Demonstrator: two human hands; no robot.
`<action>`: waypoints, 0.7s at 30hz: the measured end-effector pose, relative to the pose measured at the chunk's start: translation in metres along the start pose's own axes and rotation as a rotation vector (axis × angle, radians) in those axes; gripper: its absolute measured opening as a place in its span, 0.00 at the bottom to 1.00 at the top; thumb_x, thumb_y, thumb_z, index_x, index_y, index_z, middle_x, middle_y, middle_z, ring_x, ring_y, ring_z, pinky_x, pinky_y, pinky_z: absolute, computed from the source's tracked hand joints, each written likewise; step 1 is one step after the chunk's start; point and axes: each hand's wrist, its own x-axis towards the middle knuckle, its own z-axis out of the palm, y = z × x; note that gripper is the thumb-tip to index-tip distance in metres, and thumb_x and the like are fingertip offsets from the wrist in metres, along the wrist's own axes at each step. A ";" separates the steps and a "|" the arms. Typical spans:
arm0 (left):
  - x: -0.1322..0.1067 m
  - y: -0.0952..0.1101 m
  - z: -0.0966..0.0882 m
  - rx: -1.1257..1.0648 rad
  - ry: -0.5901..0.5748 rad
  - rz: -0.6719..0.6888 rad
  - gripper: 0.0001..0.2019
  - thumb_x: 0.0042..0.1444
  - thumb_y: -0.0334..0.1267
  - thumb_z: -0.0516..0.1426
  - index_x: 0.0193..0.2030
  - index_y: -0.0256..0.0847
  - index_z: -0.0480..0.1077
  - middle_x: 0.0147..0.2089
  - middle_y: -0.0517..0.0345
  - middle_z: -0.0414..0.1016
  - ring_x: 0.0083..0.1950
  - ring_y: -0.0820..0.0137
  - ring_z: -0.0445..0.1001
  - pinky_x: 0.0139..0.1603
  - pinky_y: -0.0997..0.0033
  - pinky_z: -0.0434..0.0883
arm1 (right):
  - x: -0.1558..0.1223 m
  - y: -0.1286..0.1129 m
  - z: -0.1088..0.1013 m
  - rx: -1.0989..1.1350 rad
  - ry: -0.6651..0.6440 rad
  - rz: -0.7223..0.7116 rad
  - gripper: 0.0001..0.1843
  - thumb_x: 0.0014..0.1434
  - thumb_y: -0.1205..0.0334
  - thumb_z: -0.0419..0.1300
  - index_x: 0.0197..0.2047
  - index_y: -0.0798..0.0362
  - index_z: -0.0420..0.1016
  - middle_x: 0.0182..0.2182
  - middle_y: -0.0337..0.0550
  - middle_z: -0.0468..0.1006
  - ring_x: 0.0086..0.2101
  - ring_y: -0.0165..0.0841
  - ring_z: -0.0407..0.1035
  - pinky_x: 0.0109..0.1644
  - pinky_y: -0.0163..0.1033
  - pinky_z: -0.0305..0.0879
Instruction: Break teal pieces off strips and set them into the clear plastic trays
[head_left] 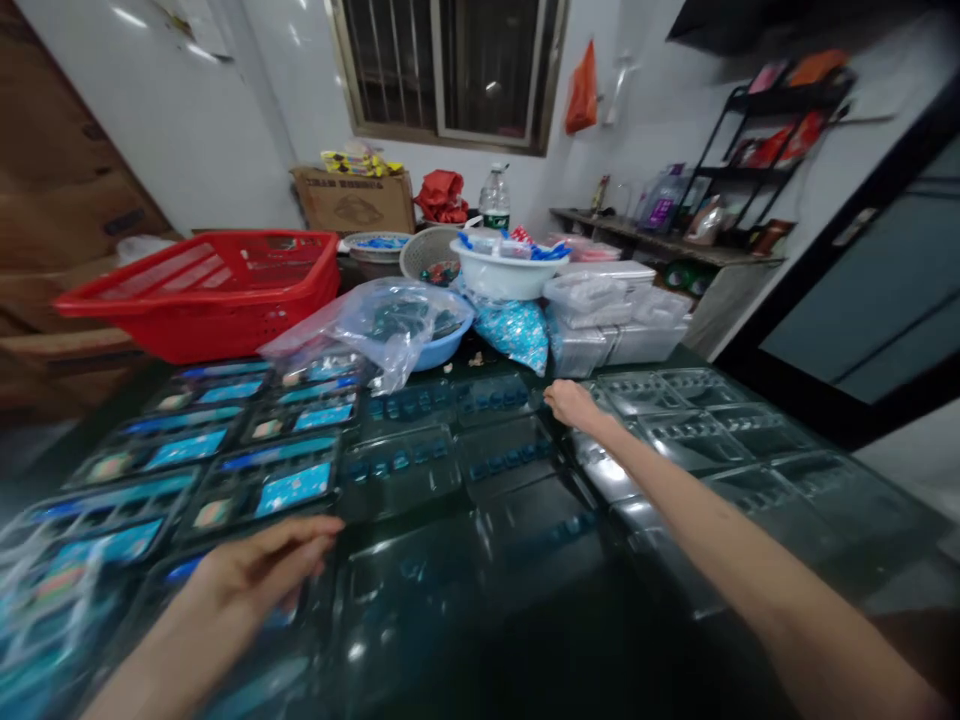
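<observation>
left hand [259, 575]: fingers loosely spread, empty, above filled trays [187, 450], table [480, 362] near-left corner | right hand [571, 402]: on clear tray [585, 455], mid-table, finger state cannot be told

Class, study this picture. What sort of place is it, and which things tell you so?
Probably a small packing workshop: rows of clear plastic trays lie side by side, and a red crate and a cardboard box stand behind them.
</observation>
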 end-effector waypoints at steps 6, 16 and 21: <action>-0.016 -0.004 0.007 0.341 -0.149 0.272 0.12 0.48 0.40 0.57 0.39 0.41 0.73 0.36 0.54 0.73 0.33 0.67 0.69 0.31 0.74 0.63 | -0.009 -0.007 0.016 -0.032 0.028 -0.017 0.15 0.57 0.73 0.43 0.38 0.63 0.70 0.39 0.59 0.69 0.39 0.41 0.67 0.39 0.40 0.59; -0.029 -0.011 0.032 0.783 -0.379 0.498 0.09 0.50 0.33 0.53 0.38 0.41 0.70 0.38 0.54 0.71 0.41 0.64 0.67 0.41 0.67 0.63 | -0.022 -0.009 -0.009 0.001 0.186 0.055 0.21 0.56 0.63 0.51 0.52 0.63 0.60 0.36 0.56 0.73 0.37 0.41 0.68 0.38 0.40 0.60; -0.022 -0.004 0.028 0.274 -0.372 0.266 0.08 0.52 0.37 0.52 0.36 0.39 0.70 0.31 0.58 0.69 0.29 0.72 0.66 0.29 0.74 0.63 | -0.075 -0.065 -0.036 0.466 0.365 -0.152 0.17 0.57 0.62 0.51 0.50 0.55 0.64 0.36 0.44 0.73 0.35 0.31 0.67 0.40 0.34 0.61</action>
